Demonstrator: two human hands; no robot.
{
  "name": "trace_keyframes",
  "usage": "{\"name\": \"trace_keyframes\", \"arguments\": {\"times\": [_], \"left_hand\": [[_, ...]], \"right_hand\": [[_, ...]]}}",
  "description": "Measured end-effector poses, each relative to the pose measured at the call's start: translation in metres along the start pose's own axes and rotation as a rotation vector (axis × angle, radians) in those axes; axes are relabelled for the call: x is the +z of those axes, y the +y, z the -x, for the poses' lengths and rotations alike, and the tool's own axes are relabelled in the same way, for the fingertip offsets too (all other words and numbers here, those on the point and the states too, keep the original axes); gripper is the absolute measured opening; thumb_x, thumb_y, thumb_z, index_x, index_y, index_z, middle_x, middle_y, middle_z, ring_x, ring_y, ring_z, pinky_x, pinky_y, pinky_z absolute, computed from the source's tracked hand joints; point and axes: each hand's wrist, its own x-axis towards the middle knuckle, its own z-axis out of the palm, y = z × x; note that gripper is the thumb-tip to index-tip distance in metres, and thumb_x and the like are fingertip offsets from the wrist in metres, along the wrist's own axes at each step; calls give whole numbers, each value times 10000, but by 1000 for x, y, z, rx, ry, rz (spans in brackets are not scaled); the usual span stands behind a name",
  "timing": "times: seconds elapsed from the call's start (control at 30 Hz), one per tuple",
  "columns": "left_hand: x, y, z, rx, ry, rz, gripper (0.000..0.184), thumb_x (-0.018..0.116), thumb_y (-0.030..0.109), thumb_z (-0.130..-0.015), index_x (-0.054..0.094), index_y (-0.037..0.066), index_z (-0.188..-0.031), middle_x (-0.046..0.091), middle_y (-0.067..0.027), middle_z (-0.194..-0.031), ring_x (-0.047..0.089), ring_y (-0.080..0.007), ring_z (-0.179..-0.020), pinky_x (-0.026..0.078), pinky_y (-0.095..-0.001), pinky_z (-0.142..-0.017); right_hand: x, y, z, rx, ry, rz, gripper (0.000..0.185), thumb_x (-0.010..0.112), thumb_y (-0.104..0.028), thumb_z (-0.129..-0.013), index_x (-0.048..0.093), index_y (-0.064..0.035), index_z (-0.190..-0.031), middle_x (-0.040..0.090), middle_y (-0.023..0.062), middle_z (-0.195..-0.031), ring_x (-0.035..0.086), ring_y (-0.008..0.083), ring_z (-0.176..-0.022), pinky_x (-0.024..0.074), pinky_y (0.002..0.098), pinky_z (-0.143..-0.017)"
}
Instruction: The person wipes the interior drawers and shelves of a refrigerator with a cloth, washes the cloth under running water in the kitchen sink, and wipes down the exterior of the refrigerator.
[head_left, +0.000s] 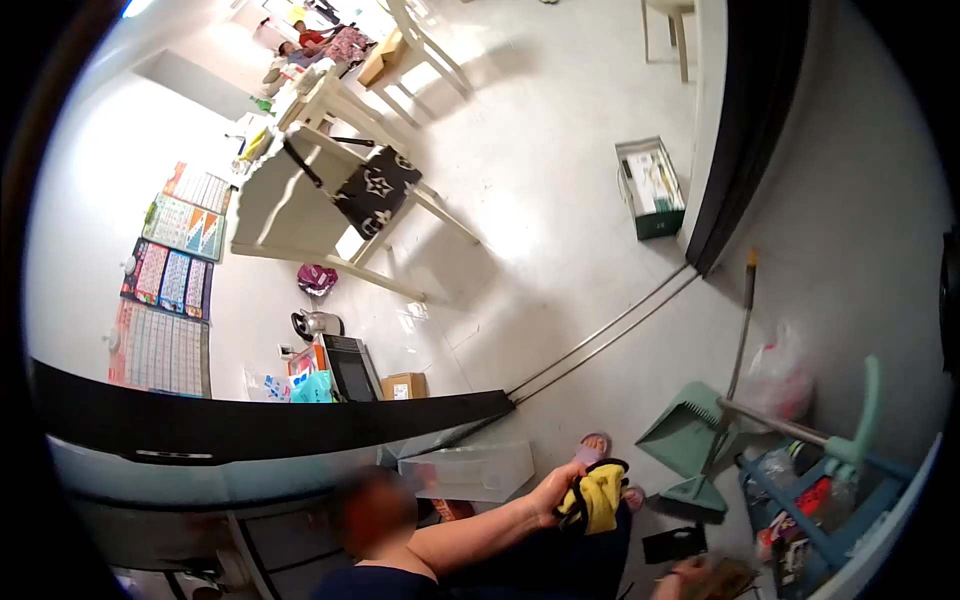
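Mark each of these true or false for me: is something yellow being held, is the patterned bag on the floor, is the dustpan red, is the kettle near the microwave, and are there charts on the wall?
1. One hand holds a yellow and black item. True.
2. The black patterned bag lies on the floor. False: it hangs at a pale chair.
3. The dustpan is red. False: it is green.
4. The kettle is near the microwave. True.
5. Colourful charts are on the wall. True.
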Motion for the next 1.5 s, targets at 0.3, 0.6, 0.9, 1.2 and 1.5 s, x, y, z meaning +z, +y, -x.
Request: {"name": "trace_keyframes", "arguments": {"times": [0.3,0.6,0.9,1.2,1.5], "left_hand": [[84,65,177,330,-87,-412,305,464,-7,-657,583,32,-935,588,-68,-937,584,-180,-862,494,-279,-753],[134,152,277,611,-272,-178,496,569,428,-912,536,25,-1198,653,-124,-1066,661,-253,-926,554,-404,-828],[210,247,284,911,-81,-266,462,674,182,-805,527,15,-1210,662,-121,-1040,672,-242,-873,566,-390,-759],[306,399,294,1058,-274,-262,503,657,168,-793,502,3,-1242,627,-132,-1118,644,-253,-970,546,-394,-838],[278,543,279,902,-453,-17,483,663,346,-837,556,38,-1193,670,-125,-992,659,-229,-753,568,-339,-670]], "right_hand": [[-291,-446,229,-1090,-787,-824,328,510,-37,-718,512,-10,-1045,508,171,-1034,514,339,-973,417,406,-903],[-483,-608,327,-1879,-922,-959,346,618,-32,-696,553,-53,-1035,519,162,-1107,534,327,-1035,464,390,-888],[-477,-773,304,-1604,-1079,-880,283,704,-182,-809,585,-52,-1031,634,72,-912,619,169,-854,505,308,-739],[-459,-996,306,-1011,-2535,-455,691,597,-387,-913,303,-32,-1429,423,106,-1389,433,177,-1257,367,322,-1042],[-415,-1141,340,-871,-2239,-610,196,609,-136,-895,587,-33,-1060,639,52,-1026,607,146,-957,488,298,-872]]}}
